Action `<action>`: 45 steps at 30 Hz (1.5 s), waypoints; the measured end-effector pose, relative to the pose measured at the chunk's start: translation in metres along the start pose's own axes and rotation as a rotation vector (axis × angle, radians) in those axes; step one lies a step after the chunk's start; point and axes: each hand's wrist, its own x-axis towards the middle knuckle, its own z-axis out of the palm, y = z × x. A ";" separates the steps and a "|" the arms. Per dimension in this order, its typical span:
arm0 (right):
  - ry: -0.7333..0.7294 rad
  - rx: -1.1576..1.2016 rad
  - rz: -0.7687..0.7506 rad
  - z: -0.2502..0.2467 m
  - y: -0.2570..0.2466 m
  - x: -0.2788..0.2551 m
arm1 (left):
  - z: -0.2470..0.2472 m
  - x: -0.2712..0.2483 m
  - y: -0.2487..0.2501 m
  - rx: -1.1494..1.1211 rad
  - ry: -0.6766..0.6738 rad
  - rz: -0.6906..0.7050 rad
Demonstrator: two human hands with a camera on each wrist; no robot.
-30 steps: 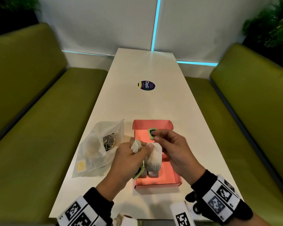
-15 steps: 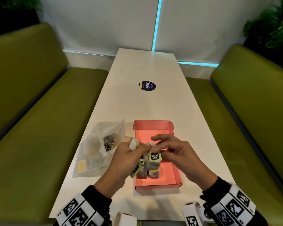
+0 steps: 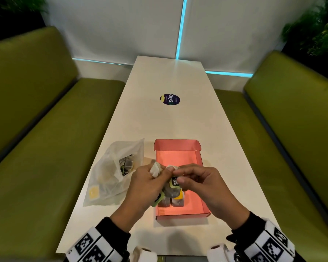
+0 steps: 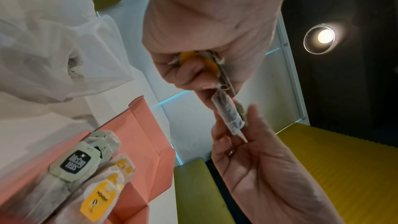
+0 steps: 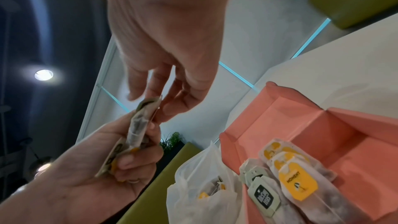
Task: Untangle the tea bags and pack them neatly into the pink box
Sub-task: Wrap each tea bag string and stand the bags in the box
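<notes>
Just left of your left hand (image 3: pixel 144 188) lies a translucent plastic bag (image 3: pixel 110 173) with more tea bags inside; a round dark sticker (image 3: pixel 169 99) sits well beyond your hands. Your left hand grips a bunch of tea bags (image 3: pixel 170 191), grey pouches with green and yellow tags. Your right hand (image 3: pixel 203 188) pinches one green tag (image 3: pixel 174 181). Both hover over the pink box (image 3: pixel 197 207), which holds packed tea bags (image 5: pixel 288 183) at its near end.

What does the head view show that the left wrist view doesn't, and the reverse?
Only the head view: the round sticker on the table.
Only the left wrist: the packed bags' tags, one reading McCoy teas, one Moment.
Both: the left hand gripping tea bags, the right hand pinching them, the pink box, the plastic bag.
</notes>
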 end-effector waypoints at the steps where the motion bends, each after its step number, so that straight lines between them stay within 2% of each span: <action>1: 0.013 -0.011 0.008 0.001 0.001 0.000 | 0.001 0.000 -0.001 -0.002 -0.005 -0.007; 5: 0.063 -0.008 0.104 0.004 -0.001 0.003 | 0.002 0.002 -0.005 0.029 0.001 -0.024; 10: 0.009 -0.022 0.261 0.004 -0.005 0.006 | 0.002 0.003 -0.005 0.031 -0.026 -0.022; 13: 0.052 -0.051 0.258 0.006 -0.005 0.007 | 0.001 0.001 -0.002 0.035 0.027 0.023; 17: 0.167 0.013 0.243 0.003 -0.003 0.010 | -0.003 0.001 -0.006 0.068 0.191 0.139; 19: 0.199 0.040 0.236 0.002 -0.003 0.011 | -0.002 -0.004 -0.009 0.040 0.169 0.139; 23: 0.245 0.096 0.236 0.003 -0.001 0.011 | 0.004 -0.015 -0.016 0.124 0.054 0.191; 28: 0.247 0.154 0.267 0.004 -0.001 0.011 | 0.007 -0.015 -0.020 0.138 0.059 0.211; 34: 0.242 0.125 0.249 0.005 -0.002 0.009 | 0.009 -0.016 -0.020 0.228 0.085 0.308; 42: 0.154 0.072 0.245 0.003 -0.007 0.006 | 0.011 -0.013 -0.017 0.217 0.086 0.256; 45: 0.133 0.069 0.252 0.004 -0.008 0.005 | 0.011 -0.014 -0.022 0.251 0.081 0.287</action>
